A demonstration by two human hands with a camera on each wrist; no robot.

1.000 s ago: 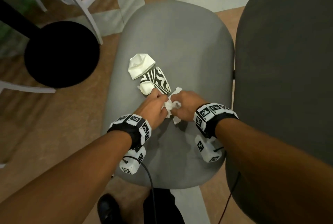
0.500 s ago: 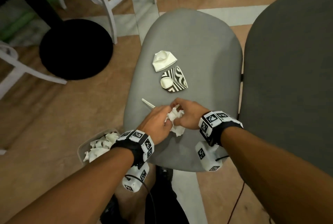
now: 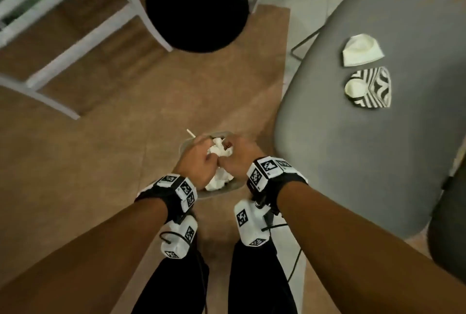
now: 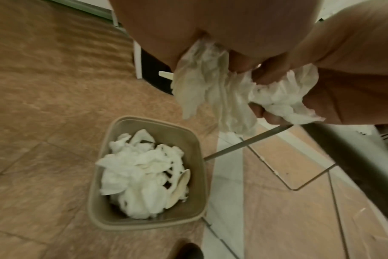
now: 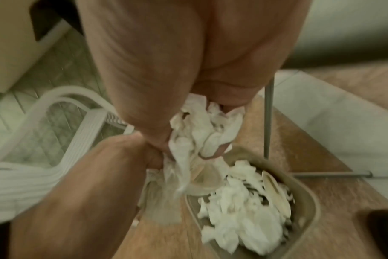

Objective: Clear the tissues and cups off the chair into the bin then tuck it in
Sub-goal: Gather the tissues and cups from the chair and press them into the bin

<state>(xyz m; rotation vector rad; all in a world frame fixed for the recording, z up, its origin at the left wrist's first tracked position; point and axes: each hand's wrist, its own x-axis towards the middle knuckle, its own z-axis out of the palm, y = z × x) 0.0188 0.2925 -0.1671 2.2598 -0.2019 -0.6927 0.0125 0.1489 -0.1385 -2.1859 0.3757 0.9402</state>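
Both hands, L (image 3: 199,159) & R (image 3: 238,154), grip one wad of crumpled tissues (image 3: 219,149), fingers curled round it, right over the bin (image 4: 189,140) w/ more tissues inside. Off to my R grip's side, 2 crushed cups, white (image 3: 361,49) & striped (image 3: 370,87), lie on the grey chair (image 3: 353,162).

bin (image 3: 228,186): mostly hidden by hands | chair (image 3: 378,149): cut off at right edge

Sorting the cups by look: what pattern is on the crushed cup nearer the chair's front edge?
Black-and-white wavy stripes on the crushed cup; head view shows it best.
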